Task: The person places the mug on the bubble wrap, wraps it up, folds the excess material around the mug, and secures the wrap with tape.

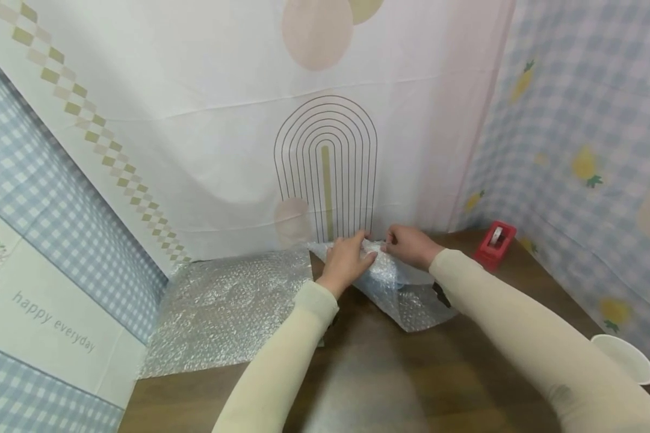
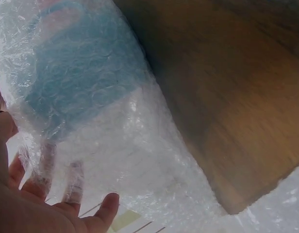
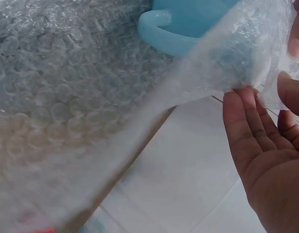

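Note:
A light blue mug with a looped handle lies in a sheet of bubble wrap near the back of the table. In the left wrist view, the mug's blue body shows blurred through the plastic. My left hand holds the wrap's far edge, with some fingers behind the film. Close beside it, my right hand pinches the same folded-over edge; in the right wrist view its fingers touch the wrap from outside. The handle side of the mug remains uncovered in that view.
Another bubble wrap sheet lies flat on the left of the wooden table. A red tape dispenser stands at the back right, and a white bowl at the right edge. Patterned cloth hangs behind the table.

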`<state>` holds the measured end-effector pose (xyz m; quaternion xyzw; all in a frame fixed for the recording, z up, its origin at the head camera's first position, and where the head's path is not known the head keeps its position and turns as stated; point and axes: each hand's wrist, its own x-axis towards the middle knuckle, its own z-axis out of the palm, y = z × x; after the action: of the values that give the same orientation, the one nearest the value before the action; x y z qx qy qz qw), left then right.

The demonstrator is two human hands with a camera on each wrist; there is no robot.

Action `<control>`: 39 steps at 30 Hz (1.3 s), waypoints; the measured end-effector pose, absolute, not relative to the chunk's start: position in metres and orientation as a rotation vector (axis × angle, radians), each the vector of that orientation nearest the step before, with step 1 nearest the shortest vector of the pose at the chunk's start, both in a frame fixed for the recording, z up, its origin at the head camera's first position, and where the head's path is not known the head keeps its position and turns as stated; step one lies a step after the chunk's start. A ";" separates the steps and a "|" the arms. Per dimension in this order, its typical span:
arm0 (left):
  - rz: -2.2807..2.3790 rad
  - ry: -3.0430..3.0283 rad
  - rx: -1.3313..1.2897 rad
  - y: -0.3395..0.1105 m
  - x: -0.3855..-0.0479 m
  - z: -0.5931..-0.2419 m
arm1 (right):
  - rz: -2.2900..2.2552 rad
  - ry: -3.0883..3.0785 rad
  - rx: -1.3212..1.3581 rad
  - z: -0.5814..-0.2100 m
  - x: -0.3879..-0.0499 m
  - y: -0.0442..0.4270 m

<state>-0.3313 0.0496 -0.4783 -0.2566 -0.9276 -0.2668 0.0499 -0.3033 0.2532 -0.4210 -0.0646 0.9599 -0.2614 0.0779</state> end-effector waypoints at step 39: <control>-0.267 -2.545 -1.294 0.013 -0.306 -0.485 | -0.890 2.841 -0.170 -0.429 -0.318 0.256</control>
<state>-0.3058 0.0127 -0.4846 -0.4472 -0.8792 -0.0923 0.1365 -0.3183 0.2557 -0.4287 -0.0568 0.9497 -0.2976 0.0796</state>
